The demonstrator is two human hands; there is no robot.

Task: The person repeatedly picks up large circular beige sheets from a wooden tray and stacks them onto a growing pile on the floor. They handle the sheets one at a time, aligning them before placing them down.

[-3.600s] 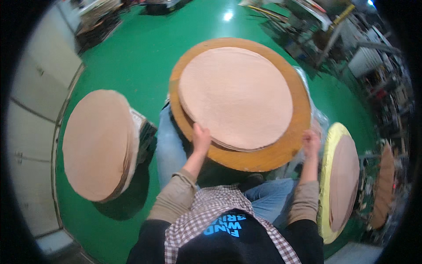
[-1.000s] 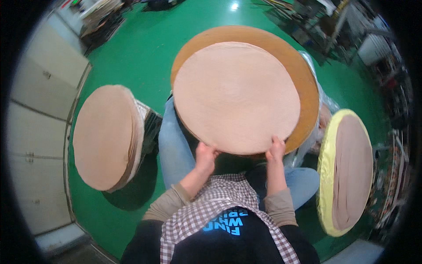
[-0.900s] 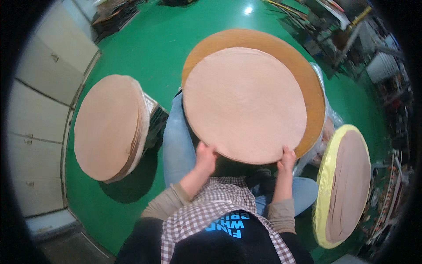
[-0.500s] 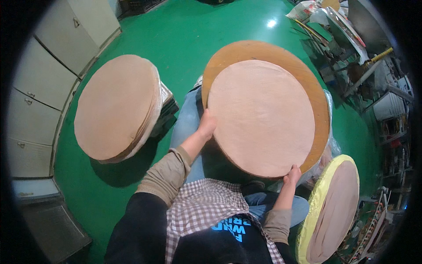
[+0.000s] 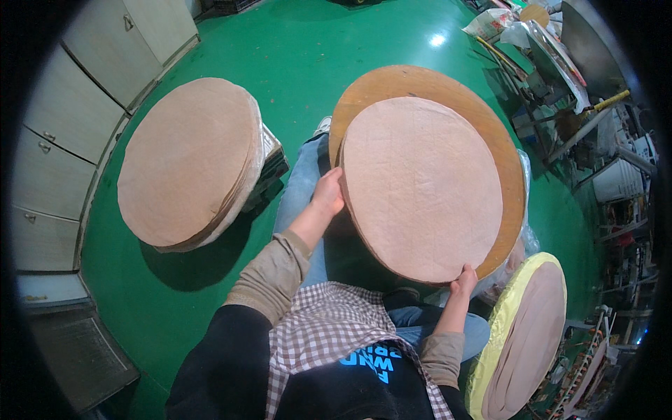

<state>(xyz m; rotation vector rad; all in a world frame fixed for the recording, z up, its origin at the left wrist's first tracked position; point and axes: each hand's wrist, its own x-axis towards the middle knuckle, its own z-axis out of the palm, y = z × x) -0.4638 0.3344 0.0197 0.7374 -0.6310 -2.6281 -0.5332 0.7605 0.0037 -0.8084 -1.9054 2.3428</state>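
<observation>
In front of me, a stack of large, thin, round pinkish-beige sheets (image 5: 423,189) lies on a round wooden board (image 5: 490,129), set toward the board's near left side. My left hand (image 5: 327,190) is closed on the stack's left edge. At its near right edge, the fingers of my right hand (image 5: 465,279) are closed on the rim, thumb on top. The underside of the stack and the fingertips beneath it are hidden. To the left stands another stack of similar round sheets (image 5: 189,161), with a pale layer under it, on a dark boxy support.
At the lower right, a round yellow-wrapped base (image 5: 483,364) carries more pinkish sheets. Clear plastic (image 5: 530,238) hangs beside the wooden board. Pale cabinets (image 5: 59,147) line the left side. A cluttered metal rack (image 5: 574,140) stands at right on the green floor (image 5: 294,77).
The left edge of the sheets in my hands has shifted slightly right against the board. Both hands keep their hold. The whole view has moved a little.
</observation>
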